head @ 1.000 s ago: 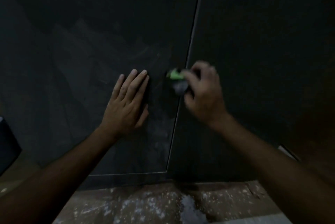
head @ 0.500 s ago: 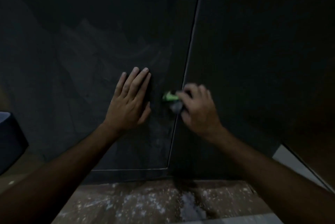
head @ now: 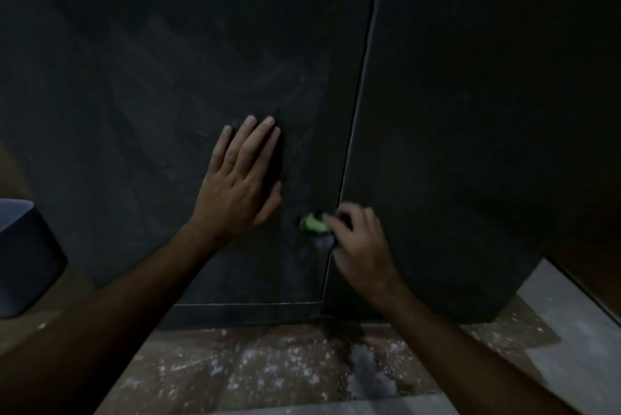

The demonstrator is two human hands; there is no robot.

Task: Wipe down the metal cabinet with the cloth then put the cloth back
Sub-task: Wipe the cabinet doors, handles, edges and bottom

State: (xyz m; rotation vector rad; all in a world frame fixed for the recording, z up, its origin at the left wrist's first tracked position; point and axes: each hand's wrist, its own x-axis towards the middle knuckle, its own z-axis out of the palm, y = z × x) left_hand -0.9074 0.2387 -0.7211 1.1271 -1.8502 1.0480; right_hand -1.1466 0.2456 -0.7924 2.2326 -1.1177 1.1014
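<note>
Head view: dim; a dark metal cabinet point(head: 470, 112) fills nearly the whole frame, seen from close in front and above.
Cabinet doors: two flat panels meet at a thin vertical seam point(head: 363, 62) that runs from the top edge down to the left door's lower right corner; faint smeared streaks show on the left door.
Cabinet bottom edge: a pale line marks the left door's lower edge, just above the floor.
Floor point(head: 268, 374): brown, speckled with pale flecks, with a darker wet-looking patch below the seam; a lighter strip lies off the cabinet's lower right corner.
Open room: both door faces above the hands are bare; the right door is bare out to its right edge.
Bucket-like container point(head: 23, 256): dark blue, at the left edge of the frame, apart from the cabinet.
Left hand point(head: 238, 186): flat on the left door, fingers straight and together, holding nothing, just left of the seam.
Right hand point(head: 359, 243): blurred, fingers curled, gripping the cloth against the seam low on the doors.
Cloth point(head: 314, 224): small green bunch with a greyish part beneath, poking out left of the right hand, near the left hand's thumb without touching it.
</note>
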